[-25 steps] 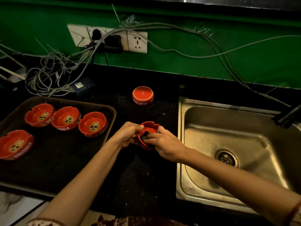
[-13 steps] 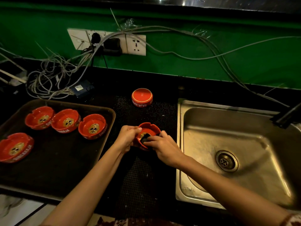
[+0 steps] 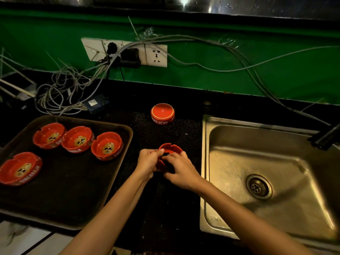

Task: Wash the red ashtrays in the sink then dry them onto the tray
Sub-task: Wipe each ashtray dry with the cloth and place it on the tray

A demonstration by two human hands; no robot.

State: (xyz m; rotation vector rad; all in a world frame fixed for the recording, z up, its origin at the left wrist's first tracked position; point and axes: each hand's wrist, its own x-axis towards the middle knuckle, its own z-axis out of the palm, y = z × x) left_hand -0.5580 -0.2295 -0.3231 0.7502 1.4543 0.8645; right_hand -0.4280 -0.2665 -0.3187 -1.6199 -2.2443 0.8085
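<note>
On the left of the desk lay a brown tray (image 3: 117, 137). A lone ashtray (image 3: 20, 168) sat on its near left part, and a row of three ashtrays (image 3: 78, 138) sat along its far side. All four were red, upright and showed a printed emblem in the bowl.

Right of the tray, over a black dotted mat (image 3: 176, 133), both hands met on the held ashtray (image 3: 170, 148), which was tipped toward the person between tray and sink. The left hand (image 3: 148, 161) gripped its left wall, fingers curled round the rim. The right hand (image 3: 181, 171) had its fingers bent over the near right rim, pinching a dark cloth (image 3: 166, 155) into the bowl.

Farther back on the mat an upturned ashtray (image 3: 162, 113) stood base up, apart from the hands.

At the right, the steel sink (image 3: 207, 162) showed its drain (image 3: 259, 186), with a dark tap (image 3: 325, 138) over its far right corner.
</note>
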